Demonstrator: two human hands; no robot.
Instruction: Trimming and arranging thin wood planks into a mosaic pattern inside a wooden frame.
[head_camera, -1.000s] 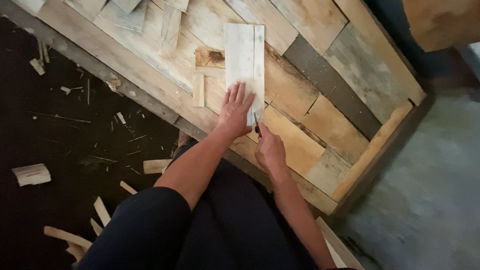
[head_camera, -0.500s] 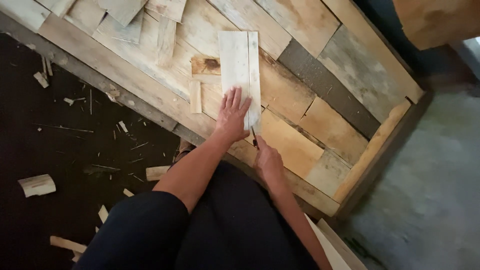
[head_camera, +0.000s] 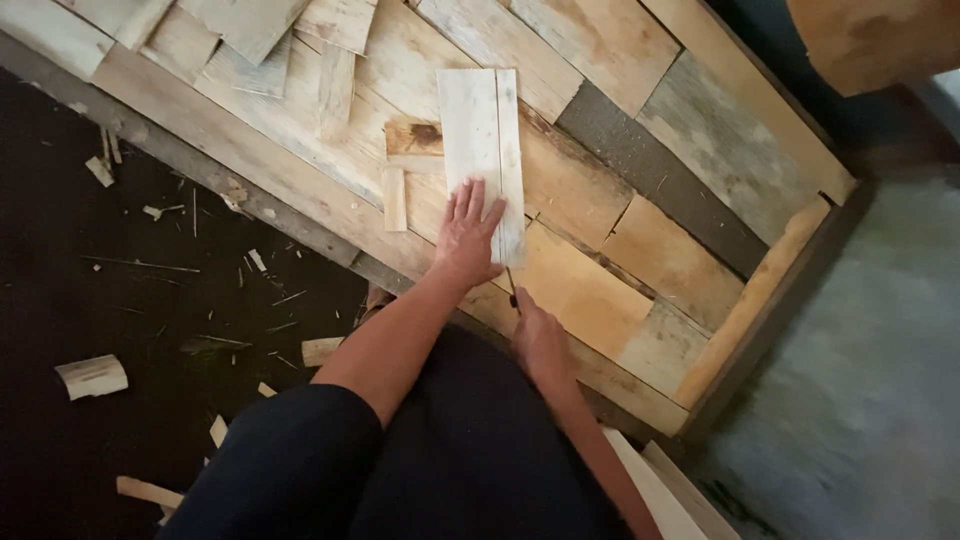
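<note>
Left hand (head_camera: 468, 232) flat — open — on pale plank (head_camera: 480, 140), right hand (head_camera: 538, 335) gripping thin dark tool (head_camera: 512, 288)

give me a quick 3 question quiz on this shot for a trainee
1. True or false: the left hand lies flat on the pale board.
2. What does the right hand hold? A) a hammer B) a thin dark tool, perhaps a pencil C) a saw
3. Fill in: wood scraps lie on the dark ____ to the left of the wooden panel.

Key:
1. True; its fingers are spread on the board's lower end.
2. B; the pencil touches the board's lower right edge, too small to identify surely.
3. Floor.
</note>
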